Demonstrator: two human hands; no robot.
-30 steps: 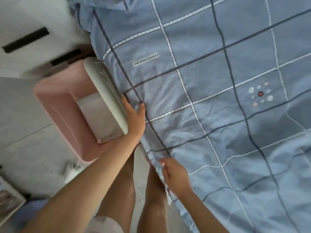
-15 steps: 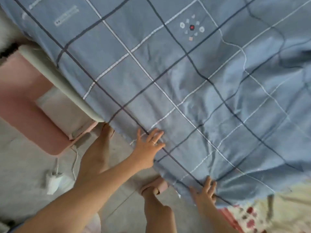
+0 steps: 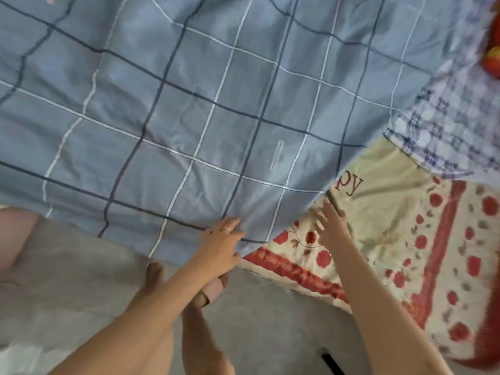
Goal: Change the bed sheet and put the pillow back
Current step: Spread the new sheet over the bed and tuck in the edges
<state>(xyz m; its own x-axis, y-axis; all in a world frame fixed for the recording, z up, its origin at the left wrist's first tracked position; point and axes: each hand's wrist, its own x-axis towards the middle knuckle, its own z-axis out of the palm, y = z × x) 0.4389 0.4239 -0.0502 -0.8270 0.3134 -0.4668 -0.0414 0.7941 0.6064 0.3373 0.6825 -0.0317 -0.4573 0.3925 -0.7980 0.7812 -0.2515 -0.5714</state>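
A blue checked bed sheet (image 3: 205, 112) with dark and white lines covers most of the bed. Its lower right corner ends over a cream cover with red flowers and a red border (image 3: 422, 239). My left hand (image 3: 220, 246), with a ring on one finger, lies with spread fingers on the sheet's edge near that corner. My right hand (image 3: 331, 228) reaches with straight fingers onto the cream cover, right beside the sheet's slanting edge. No pillow is in view.
Grey floor (image 3: 270, 320) runs along the near side of the bed, with my legs and a pink slipper (image 3: 213, 289) on it. A blue-and-white patterned cloth (image 3: 454, 125) lies at the right. Something pink (image 3: 13, 239) sits at the left edge.
The view has swung right along the bed, leaving the pink cabinet behind. Both hands have slid right along the sheet's edge to its corner, and the cream flowered cover has come into view.
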